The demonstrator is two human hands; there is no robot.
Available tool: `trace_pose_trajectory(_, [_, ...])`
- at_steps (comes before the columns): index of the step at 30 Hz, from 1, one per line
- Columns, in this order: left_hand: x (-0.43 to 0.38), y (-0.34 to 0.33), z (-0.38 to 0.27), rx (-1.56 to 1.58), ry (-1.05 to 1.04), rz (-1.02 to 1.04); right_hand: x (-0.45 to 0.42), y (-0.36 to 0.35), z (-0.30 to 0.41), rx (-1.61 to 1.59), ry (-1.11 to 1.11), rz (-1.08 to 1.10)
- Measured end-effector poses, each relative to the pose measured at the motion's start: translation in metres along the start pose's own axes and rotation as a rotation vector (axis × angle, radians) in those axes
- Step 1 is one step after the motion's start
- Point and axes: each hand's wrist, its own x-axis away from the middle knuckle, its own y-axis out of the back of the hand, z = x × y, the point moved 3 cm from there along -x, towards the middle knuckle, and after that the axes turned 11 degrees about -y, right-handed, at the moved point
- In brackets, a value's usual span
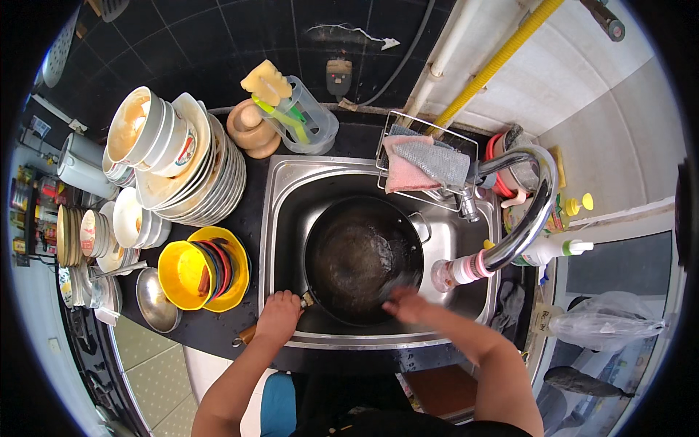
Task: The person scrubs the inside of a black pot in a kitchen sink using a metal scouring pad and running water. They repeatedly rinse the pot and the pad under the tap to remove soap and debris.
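A large dark wok (355,257) lies in the stainless steel sink (437,342), its small loop handle towards the right. My left hand (280,317) is closed around the wok's wooden handle (247,334) at the sink's front left edge. Over the wok's lower right part is my right hand (404,305), its fingers bent and blurred. A greyish blur at its fingertips may be a scrubber; what it holds cannot be made out. The chrome faucet (543,191) arches in from the right, its pink and white nozzle (463,270) above the sink beside the wok.
Stacked plates (226,175), white bowls (158,136), yellow bowls (183,273) and a metal ladle or bowl (157,299) crowd the left counter. A wooden mortar (256,136) and clear plastic holder (314,123) stand behind the sink. A wire rack (389,117) holds cloths (426,164).
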Motion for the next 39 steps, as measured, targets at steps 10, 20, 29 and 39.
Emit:
trace_pose_trajectory(10, [-0.001, -0.001, 0.001, 0.008, -0.001, 0.000, -0.013, -0.007, -0.018, 0.060, -0.043, -0.091])
trace_pose_trajectory(20, [-0.001, -0.001, 0.001, 0.024, 0.008, 0.010, 0.001, -0.003, -0.009, 0.007, 0.067, -0.006])
trace_pose_trajectory(29, [-0.004, 0.001, 0.001, 0.025, -0.005, 0.016, -0.042, -0.023, -0.053, 0.288, 0.061, -0.227])
trace_pose_trajectory(39, [-0.006, 0.002, 0.000, 0.020, -0.011, 0.002, -0.086, 0.024, 0.118, -0.025, 0.422, -0.474])
